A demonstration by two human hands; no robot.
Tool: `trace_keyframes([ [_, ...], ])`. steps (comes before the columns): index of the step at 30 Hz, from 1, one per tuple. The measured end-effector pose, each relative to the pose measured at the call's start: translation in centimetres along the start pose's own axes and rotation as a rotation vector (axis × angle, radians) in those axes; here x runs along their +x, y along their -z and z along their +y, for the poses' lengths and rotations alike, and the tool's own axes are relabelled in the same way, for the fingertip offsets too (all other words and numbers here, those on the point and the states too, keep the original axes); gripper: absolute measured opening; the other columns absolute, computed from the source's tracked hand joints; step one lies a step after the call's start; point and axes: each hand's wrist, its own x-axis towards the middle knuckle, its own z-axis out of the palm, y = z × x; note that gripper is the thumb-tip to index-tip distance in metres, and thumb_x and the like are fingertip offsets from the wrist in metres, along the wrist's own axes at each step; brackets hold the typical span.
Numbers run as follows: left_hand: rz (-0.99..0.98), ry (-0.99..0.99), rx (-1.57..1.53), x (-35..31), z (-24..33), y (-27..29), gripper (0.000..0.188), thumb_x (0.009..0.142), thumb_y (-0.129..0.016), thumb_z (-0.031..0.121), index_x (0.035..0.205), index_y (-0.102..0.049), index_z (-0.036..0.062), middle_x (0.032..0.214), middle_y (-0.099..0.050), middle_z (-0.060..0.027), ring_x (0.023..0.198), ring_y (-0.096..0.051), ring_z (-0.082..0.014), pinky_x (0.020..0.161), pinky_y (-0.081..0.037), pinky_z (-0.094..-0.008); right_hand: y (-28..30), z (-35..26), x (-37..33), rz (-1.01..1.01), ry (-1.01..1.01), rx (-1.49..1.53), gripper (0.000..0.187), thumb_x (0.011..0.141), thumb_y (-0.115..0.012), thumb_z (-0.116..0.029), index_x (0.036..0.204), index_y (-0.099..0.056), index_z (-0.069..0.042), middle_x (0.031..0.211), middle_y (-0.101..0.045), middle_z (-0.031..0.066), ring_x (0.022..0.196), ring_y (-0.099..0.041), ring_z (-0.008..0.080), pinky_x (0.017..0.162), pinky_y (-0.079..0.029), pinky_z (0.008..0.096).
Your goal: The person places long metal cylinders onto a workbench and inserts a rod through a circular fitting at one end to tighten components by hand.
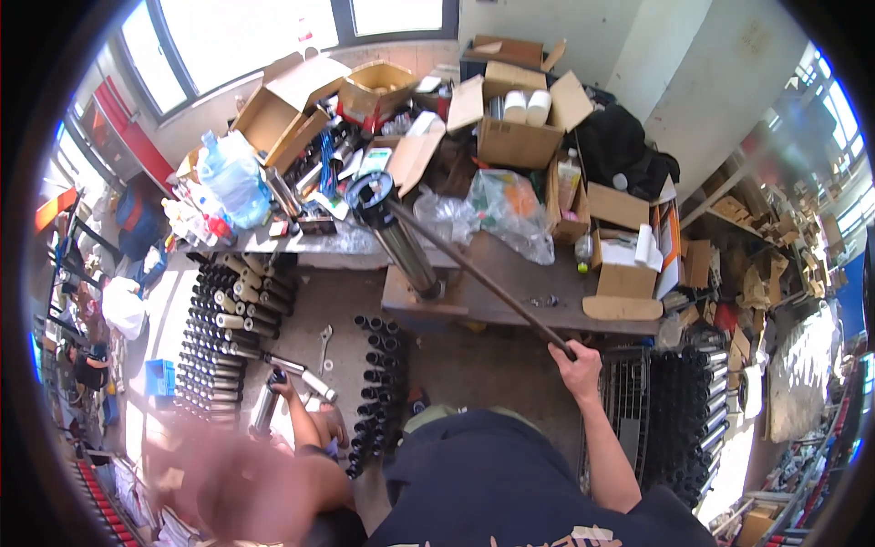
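My right hand (580, 372) is closed round the near end of a long dark metal bar (483, 276). From there the bar slants up and left to a round ring-shaped head (371, 189), which sits at the top of a shiny metal cylinder (408, 255). That cylinder stands nearly upright at the front edge of the workbench (510, 290). My left hand does not show. At lower left a co-worker's hand (286, 387) grips another metal cylinder (263, 409); the co-worker's head is blurred.
Opened cardboard boxes (519, 141), plastic bags (515, 214) and a large clear jug (228, 178) crowd the bench. Rows of cylinders (214, 369) and black tubes (378, 383) stand on the floor. A wire rack (615, 410) is beside my right arm; a wrench (324, 345) lies on the floor.
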Motion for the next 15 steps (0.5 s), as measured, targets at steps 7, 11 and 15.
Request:
trace_keyframes([
  [7, -0.289, 1.397, 0.132, -23.4, -22.2, 3.3, 0.059, 0.068, -0.089, 0.009, 0.118, -0.058, 0.0047, 0.107, -0.064, -0.0047, 0.098, -0.059, -0.0133, 0.084, -0.050, -0.0310, 4.7, -0.6, 3.4, 0.138, 0.117, -0.093, 0.034, 0.080, -0.080, -0.038, 0.070, -0.068, -0.008, 0.058, -0.058, 0.0134, 0.055, -0.059, 0.0355, 0.052, -0.043, 0.0404],
  [11, -0.337, 1.242, 0.102, -23.6, -22.3, -1.0, 0.042, 0.066, -0.092, 0.011, 0.096, -0.062, 0.0058, 0.083, -0.065, 0.0017, 0.075, -0.061, -0.0101, 0.070, -0.053, -0.0296, 8.8, -1.8, 7.2, 0.206, 0.190, -0.226, 0.038, 0.077, -0.081, -0.039, 0.065, -0.065, -0.007, 0.057, -0.058, 0.0129, 0.055, -0.060, 0.0354, 0.053, -0.043, 0.0418],
  [15, -0.333, 1.062, 0.247, -24.7, -19.3, -3.9, 0.049, 0.062, -0.087, 0.017, 0.102, -0.062, 0.0048, 0.088, -0.072, -0.0111, 0.084, -0.072, -0.0208, 0.077, -0.055, -0.0366, 9.2, -11.6, 7.6, 0.034, 0.215, -0.210, 0.042, 0.082, -0.076, -0.030, 0.115, -0.064, -0.007, 0.063, -0.060, 0.0117, 0.059, -0.063, 0.0332, 0.058, -0.048, 0.0427],
])
